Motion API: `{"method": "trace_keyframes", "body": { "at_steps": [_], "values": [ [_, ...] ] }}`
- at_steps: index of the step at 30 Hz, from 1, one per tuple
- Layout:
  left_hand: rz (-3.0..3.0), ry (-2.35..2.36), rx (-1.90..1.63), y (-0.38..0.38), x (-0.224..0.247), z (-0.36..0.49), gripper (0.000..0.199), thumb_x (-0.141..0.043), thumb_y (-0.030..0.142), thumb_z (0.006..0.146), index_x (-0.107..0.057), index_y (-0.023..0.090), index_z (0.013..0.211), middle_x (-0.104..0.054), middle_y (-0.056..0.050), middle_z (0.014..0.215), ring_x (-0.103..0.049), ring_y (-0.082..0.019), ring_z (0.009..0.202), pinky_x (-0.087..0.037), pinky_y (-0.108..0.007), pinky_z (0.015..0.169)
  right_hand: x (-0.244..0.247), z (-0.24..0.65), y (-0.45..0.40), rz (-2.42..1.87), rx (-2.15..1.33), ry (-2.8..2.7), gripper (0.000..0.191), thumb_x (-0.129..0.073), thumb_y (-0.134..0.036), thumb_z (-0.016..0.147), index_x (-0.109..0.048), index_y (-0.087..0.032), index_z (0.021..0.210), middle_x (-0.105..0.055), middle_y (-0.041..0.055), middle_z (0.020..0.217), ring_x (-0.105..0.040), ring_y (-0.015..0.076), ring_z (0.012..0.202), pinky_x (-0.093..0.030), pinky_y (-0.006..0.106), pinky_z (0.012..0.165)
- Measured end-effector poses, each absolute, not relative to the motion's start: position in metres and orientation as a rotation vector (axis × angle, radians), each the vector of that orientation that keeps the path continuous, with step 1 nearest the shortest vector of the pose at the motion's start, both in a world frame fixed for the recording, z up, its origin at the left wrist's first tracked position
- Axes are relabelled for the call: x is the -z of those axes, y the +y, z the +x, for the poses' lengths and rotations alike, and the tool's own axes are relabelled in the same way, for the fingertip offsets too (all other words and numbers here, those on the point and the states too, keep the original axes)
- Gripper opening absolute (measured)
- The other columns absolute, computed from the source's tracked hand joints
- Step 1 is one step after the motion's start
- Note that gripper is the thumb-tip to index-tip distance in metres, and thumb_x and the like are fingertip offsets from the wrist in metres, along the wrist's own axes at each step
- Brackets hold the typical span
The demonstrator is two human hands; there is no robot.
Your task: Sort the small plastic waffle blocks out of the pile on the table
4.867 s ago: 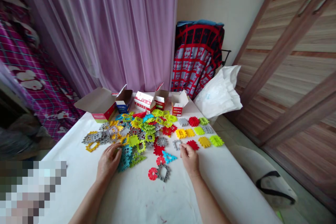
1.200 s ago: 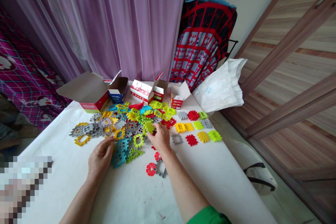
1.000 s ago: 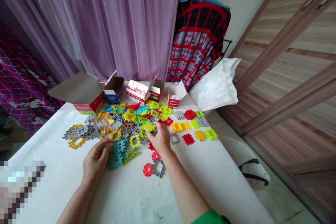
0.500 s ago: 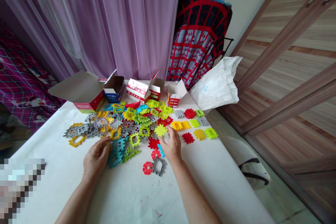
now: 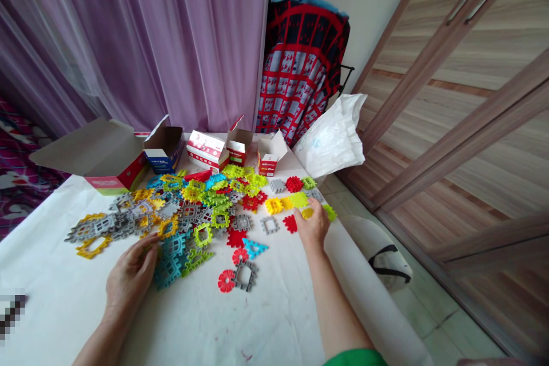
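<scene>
My right hand [image 5: 314,224] pinches a yellow-green square building piece [image 5: 299,200] above rows of similar notched plates at the table's right side. Close to its fingers are a red plate [image 5: 290,224] and a yellow plate [image 5: 307,213], partly covered by the hand. My left hand [image 5: 131,271] rests at the near left edge of the large heap of plastic pieces, with curled fingers beside the teal pieces [image 5: 168,270]. Whatever its fingertips may hold is hidden. A grey square frame [image 5: 270,225] and a blue triangle [image 5: 255,247] lie between the hands.
Several opened cartons stand along the back, among them a large red box [image 5: 131,174] and a blue box [image 5: 163,159]. A white bag [image 5: 332,137] leans at the back right corner. Red flower-shaped discs [image 5: 226,281] touch a dark grey frame [image 5: 245,276] near the front.
My right hand has carried the yellow-green square right, from the heap to the rows, uncovering the grey frame and blue triangle. The view has turned right; my left hand stays by the heap.
</scene>
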State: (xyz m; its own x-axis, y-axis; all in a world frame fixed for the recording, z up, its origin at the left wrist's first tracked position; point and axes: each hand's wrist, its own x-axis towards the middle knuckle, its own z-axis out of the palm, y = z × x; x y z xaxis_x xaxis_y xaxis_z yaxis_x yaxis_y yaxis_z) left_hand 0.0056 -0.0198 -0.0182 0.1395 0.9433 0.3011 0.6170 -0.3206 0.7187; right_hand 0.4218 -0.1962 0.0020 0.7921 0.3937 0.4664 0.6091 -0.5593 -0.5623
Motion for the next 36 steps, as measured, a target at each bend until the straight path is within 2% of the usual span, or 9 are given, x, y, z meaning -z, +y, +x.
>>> {"method": "trace_keyframes", "body": {
  "at_steps": [6, 13, 20, 29, 36],
  "values": [
    [2.011, 1.531, -1.017, -0.018, 0.019, 0.006, 0.046, -0.049, 0.064, 0.083, -0.075, 0.032, 0.104, -0.078, 0.0, 0.116, -0.072, -0.027, 0.109, -0.058, -0.041, 0.099, -0.023, 0.454, -0.195, -2.414, 0.353, -0.592, 0.047, -0.068, -0.031, 0.079, -0.062, -0.02, 0.124, -0.071, 0.0123, 0.124, -0.054, 0.0319, 0.125, -0.034, 0.045, 0.104],
    [2.0, 1.566, -0.974, -0.018, 0.017, 0.007, 0.047, -0.049, 0.065, 0.082, -0.075, 0.033, 0.103, -0.078, 0.001, 0.117, -0.072, -0.027, 0.11, -0.058, -0.045, 0.098, -0.024, 0.453, -0.187, -2.487, 0.347, -0.623, 0.039, -0.067, -0.028, 0.08, -0.064, -0.024, 0.119, -0.071, 0.0107, 0.124, -0.05, 0.0312, 0.126, -0.028, 0.05, 0.108],
    [2.017, 1.572, -0.968, -0.02, 0.014, 0.007, 0.044, -0.05, 0.063, 0.081, -0.074, 0.033, 0.101, -0.078, 0.0, 0.115, -0.072, -0.029, 0.109, -0.059, -0.048, 0.096, -0.028, 0.452, -0.183, -2.526, 0.26, -0.667, 0.039, -0.069, -0.024, 0.08, -0.066, -0.026, 0.119, -0.072, 0.0095, 0.125, -0.048, 0.0324, 0.131, -0.026, 0.055, 0.111],
    [2.057, 1.55, -0.996, -0.026, 0.008, 0.009, 0.045, -0.043, 0.064, 0.083, -0.071, 0.034, 0.101, -0.078, 0.005, 0.111, -0.073, -0.029, 0.109, -0.058, -0.051, 0.098, -0.039, 0.452, -0.185, -2.599, 0.152, -0.717, 0.041, -0.069, -0.024, 0.082, -0.064, -0.023, 0.122, -0.071, 0.0118, 0.129, -0.046, 0.0305, 0.131, -0.025, 0.049, 0.108],
    [2.047, 1.548, -0.982, -0.024, 0.01, 0.009, 0.044, -0.044, 0.063, 0.083, -0.072, 0.035, 0.103, -0.078, 0.006, 0.114, -0.072, -0.028, 0.11, -0.058, -0.05, 0.098, -0.041, 0.453, -0.184, -2.644, 0.129, -0.764, 0.04, -0.068, -0.029, 0.086, -0.065, -0.023, 0.125, -0.07, 0.0141, 0.131, -0.048, 0.0312, 0.131, -0.028, 0.052, 0.108]
  ]
}}
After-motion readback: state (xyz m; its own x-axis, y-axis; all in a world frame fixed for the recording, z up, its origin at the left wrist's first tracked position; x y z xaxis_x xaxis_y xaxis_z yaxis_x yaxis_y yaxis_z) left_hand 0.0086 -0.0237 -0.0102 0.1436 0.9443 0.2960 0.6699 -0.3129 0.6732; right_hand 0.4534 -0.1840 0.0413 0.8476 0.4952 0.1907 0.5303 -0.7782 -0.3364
